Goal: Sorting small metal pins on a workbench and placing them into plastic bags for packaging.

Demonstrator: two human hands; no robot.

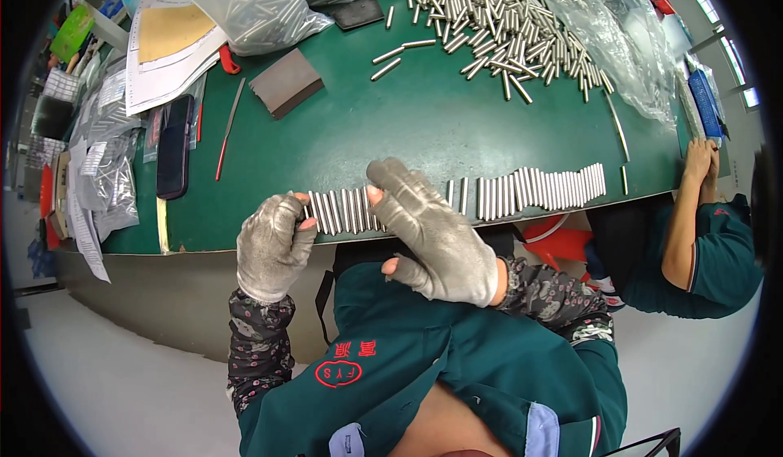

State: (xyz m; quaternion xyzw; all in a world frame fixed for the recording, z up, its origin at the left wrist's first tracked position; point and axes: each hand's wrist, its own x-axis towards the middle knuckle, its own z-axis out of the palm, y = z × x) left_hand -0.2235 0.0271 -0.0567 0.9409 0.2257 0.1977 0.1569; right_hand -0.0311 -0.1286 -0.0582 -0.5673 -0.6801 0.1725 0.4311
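Short shiny metal pins stand side by side in a row along the near edge of the green table. At the row's left end is my left hand, in a grey fingerless-tip glove, its fingers curled and the thumb and a fingertip closed about the end pin. My right hand, gloved alike, lies stretched out over the row's right part with the thumb apart; it hides some pins beneath. Past it, two pins stand slightly apart, then a longer close-set row of pins runs right.
A big heap of loose pins lies at the back, beside clear plastic bags. A brown block, a red-handled thin tool, a phone and papers lie left. At right sits a co-worker.
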